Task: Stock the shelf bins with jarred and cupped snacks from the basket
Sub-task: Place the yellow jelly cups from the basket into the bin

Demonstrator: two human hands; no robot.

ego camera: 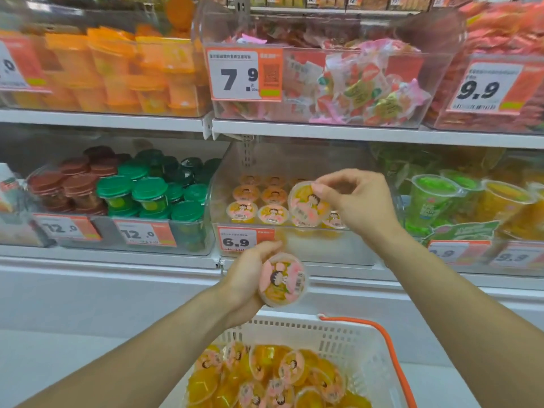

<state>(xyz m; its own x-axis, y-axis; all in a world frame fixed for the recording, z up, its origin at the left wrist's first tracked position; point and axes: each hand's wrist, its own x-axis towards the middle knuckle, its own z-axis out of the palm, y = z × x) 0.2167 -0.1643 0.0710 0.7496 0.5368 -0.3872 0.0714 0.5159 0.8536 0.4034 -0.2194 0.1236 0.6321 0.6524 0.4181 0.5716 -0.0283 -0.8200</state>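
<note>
We have a single wide-angle view from the head, facing forward and slightly down at the shelf bins (288, 231), which stand close ahead. Both forearms reach in from the near edge, and the basket (347, 337) sits nearest, at the bottom. The frame edges bend and blur.

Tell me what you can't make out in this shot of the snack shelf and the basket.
Head view only:
- White plastic basket: near side cut off by the bottom edge.
- Orange price tag reading 6.9: its lower edge hidden by the left hand.
- Small print on the white 7.9 price label: too small.
- Red packets in the top right bin: motion-blurred.
</note>
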